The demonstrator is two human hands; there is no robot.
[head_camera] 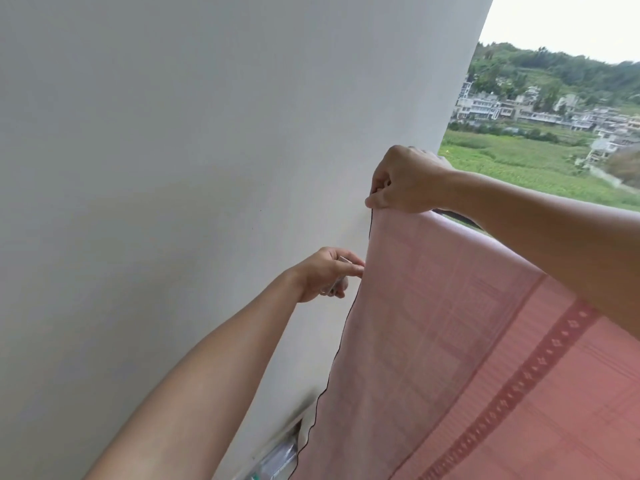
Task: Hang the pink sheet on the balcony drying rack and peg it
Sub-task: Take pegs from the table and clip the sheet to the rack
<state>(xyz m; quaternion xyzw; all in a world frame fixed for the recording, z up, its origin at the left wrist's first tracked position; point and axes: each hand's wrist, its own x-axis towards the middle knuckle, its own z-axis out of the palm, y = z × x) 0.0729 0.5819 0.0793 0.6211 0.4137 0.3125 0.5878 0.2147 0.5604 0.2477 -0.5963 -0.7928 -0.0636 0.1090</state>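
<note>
White wall [173,168] is flanking the pink sheet [450,323] as I'm pinching its top corner on the rail [454,216] with my right hand [408,181], left hand [322,275] gripping a clear peg [334,287].

Head view, close, facing wall [173,150], pink sheet [450,323].

drying rack [456,216]: mostly under pink sheet [450,341] | clear item [334,287] in left hand [322,275]: unidentifiable

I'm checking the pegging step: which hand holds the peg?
The left hand, lower, beside the edge of the pink sheet, holds the pale peg; the right hand pinches its top corner.
</note>
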